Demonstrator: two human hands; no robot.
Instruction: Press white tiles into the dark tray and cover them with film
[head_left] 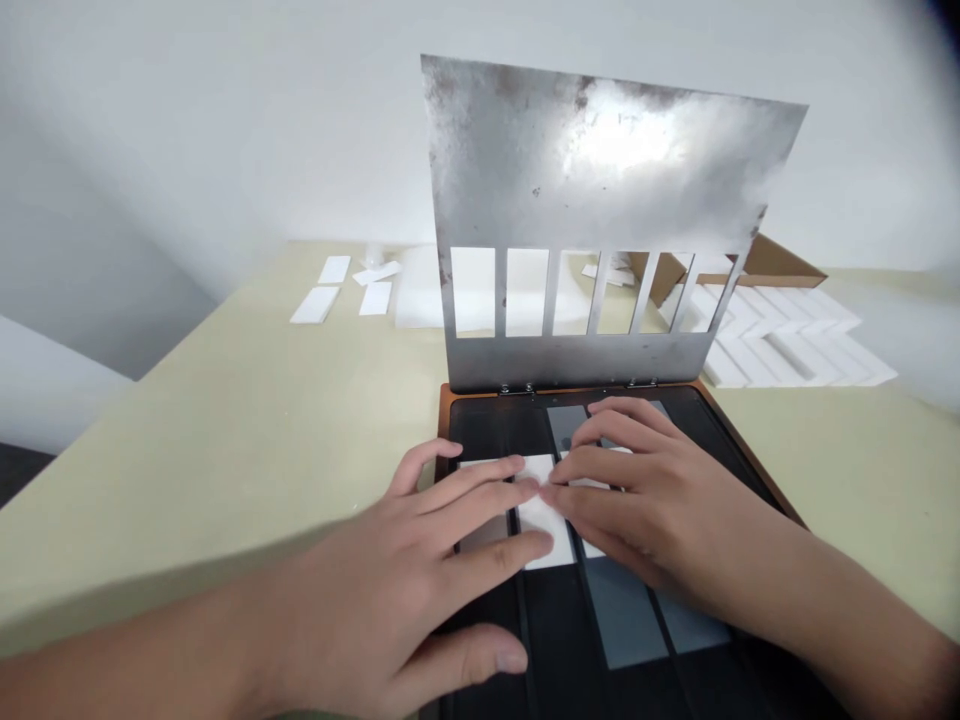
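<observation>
A black tray with a brown rim lies on the table, divided by thin ridges into columns. White cards sit in its middle row; one white card is under the fingertips of my left hand, whose fingers are spread. My right hand rests above the neighbouring white card, fingers apart and bent, fingertips close to the left ones. Its palm hides part of the tray. Grey panels show in several columns. Hinged at the tray's back edge, a metal plate with a row of rectangular cutouts stands raised.
Loose white cards lie at the table's back left. White sheet-like material lies behind the plate. At the back right, stacked white boxes stand near an open cardboard box. The pale yellow table meets a white wall.
</observation>
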